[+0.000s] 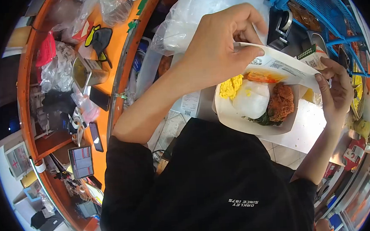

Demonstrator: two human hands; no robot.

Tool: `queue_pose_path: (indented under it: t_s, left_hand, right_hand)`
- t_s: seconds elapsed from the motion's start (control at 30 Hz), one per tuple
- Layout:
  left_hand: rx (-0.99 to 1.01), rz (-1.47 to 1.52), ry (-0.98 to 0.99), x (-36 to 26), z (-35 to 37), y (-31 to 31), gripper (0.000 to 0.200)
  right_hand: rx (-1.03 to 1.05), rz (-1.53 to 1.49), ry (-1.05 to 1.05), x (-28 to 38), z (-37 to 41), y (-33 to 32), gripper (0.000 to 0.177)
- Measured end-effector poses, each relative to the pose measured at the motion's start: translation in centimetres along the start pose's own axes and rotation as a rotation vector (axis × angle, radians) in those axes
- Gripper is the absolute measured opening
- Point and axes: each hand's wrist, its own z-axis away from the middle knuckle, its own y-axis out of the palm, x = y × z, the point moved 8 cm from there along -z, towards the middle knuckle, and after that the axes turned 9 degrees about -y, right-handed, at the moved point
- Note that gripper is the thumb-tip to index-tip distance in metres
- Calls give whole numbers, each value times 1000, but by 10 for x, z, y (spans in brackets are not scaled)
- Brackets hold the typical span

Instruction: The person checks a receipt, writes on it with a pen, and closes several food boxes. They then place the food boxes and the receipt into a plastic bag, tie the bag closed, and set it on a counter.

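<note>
A white paper food box (258, 130) lies open in front of my body. Inside are a ball of white rice (252, 99), yellow scrambled egg (231, 87), fried chicken (281, 103) and dark greens (265, 120). Reddish sauce sits by the raised, printed lid (288, 67). My left hand (239, 36) is at the lid's upper left edge, thumb against it and fingers curled. At the lid's right end my right hand (335, 87) is closed on the corner, thumb on the near side.
Clear plastic bags (179, 29) lie beyond the box. Blue baskets (318, 8) and a black tape dispenser (279, 31) are at the upper right. The orange counter (118, 24) on the left holds a metal container (90, 72), phones and a tablet (81, 163).
</note>
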Motion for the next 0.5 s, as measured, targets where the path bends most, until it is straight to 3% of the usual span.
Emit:
queue_pose_path:
  t_s: [0.07, 0.13, 0.17, 0.2, 0.23, 0.27, 0.3, 0.33, 0.37, 0.47, 0.5]
  left_hand:
    - [91, -57, -33, -11, 11, 0, 23]
    - [268, -269, 12, -19, 41, 9, 33]
    - [351, -423, 92, -19, 65, 19, 39]
    - [411, -427, -120, -5, 85, 30, 44]
    - [280, -446, -141, 3, 100, 37, 39]
    - [281, -444, -146, 7, 110, 47, 39]
    - [138, -431, -261, 16, 115, 40, 40]
    - [-5, -418, -376, 28, 119, 31, 40]
    - [-209, -479, -287, 25, 117, 20, 43]
    - [-260, -431, -435, 42, 120, 16, 49]
    - [-245, -360, -496, 47, 123, 19, 52]
  right_hand:
    - [-9, -91, 66, 2, 4, 0, 30]
    - [424, -111, -31, 9, 26, 6, 34]
    - [416, -164, 6, 12, 38, 10, 36]
    - [406, -216, 44, 15, 53, 20, 40]
    - [326, -82, 173, 9, 65, 26, 38]
    - [248, 52, 300, 4, 77, 30, 37]
    - [164, 136, 381, 1, 90, 31, 42]
    - [170, 132, 384, 4, 93, 38, 42]
    - [123, 239, 385, 8, 93, 38, 46]
    - [165, 368, 385, 2, 100, 37, 59]
    - [123, 264, 447, -6, 106, 37, 59]
